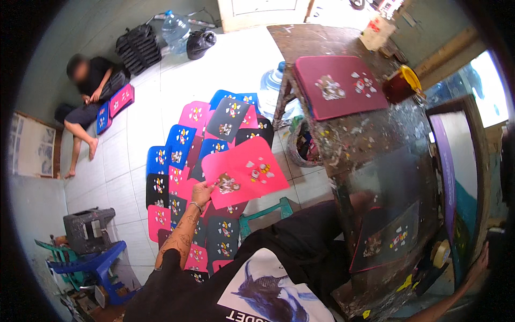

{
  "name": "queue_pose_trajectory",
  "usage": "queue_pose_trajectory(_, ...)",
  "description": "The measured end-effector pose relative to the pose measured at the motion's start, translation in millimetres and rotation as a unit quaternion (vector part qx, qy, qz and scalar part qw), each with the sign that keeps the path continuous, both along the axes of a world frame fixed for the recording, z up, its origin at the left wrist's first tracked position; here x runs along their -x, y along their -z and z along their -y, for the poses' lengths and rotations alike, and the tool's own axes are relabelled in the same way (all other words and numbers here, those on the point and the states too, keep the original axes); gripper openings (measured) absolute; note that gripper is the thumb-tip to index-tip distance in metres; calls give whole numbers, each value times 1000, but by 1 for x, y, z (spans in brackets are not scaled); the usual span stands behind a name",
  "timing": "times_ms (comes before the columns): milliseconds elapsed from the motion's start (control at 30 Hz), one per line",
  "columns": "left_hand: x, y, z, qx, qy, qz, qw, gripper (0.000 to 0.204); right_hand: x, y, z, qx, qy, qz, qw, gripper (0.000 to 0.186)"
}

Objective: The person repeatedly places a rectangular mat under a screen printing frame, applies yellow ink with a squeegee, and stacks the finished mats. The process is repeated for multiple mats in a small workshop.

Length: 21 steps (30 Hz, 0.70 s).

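My left hand (201,194) pinches the left edge of a pink fabric panel (244,170) with rounded corners, printed with a brown cartoon animal and a small colourful figure. The panel is up in the air over rows of similar printed panels (222,241) in pink, blue, black and grey on the floor. At the far right, my right hand (479,264) is beside the near end of a tilted wooden-framed printing screen (465,177); its fingers are too dark to make out. A dark printed panel (385,236) lies on the stained worktable (370,139) beside the screen.
A stack of dark pink panels (341,88) and a yellow-rimmed tub (402,85) stand on the worktable. Below are a waste basket (304,145) and a green stool (266,214). A person (96,86) sits by the left wall, near stacked black items (138,48). A blue stool (102,268) stands lower left.
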State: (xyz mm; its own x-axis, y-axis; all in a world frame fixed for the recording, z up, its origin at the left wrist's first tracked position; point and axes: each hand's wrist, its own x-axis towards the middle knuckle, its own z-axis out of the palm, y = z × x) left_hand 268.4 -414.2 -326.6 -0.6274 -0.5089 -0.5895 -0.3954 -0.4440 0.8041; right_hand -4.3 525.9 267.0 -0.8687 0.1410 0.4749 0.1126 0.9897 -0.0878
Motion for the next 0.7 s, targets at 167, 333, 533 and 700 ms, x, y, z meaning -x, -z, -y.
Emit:
queue_pose_trajectory(167, 14, 147, 62, -52, -219, 14, 974, 20, -21, 6, 19, 16, 69, 15, 997, 52)
queue_pose_trajectory(333, 103, 216, 133, -19, -315, 168, 934, 16, -21, 20, 43, 0, 60, 3, 998, 54)
queue_pose_trajectory(533, 153, 218, 167, -75, -443, 65, 891, 14, -22, 34, 82, 94, 97, -65, 989, 55)
queue_pose_trajectory(700, 125, 229, 112, -17, -351, 259, 900, 15, -35, 1, 66, -1, 66, -32, 997, 55)
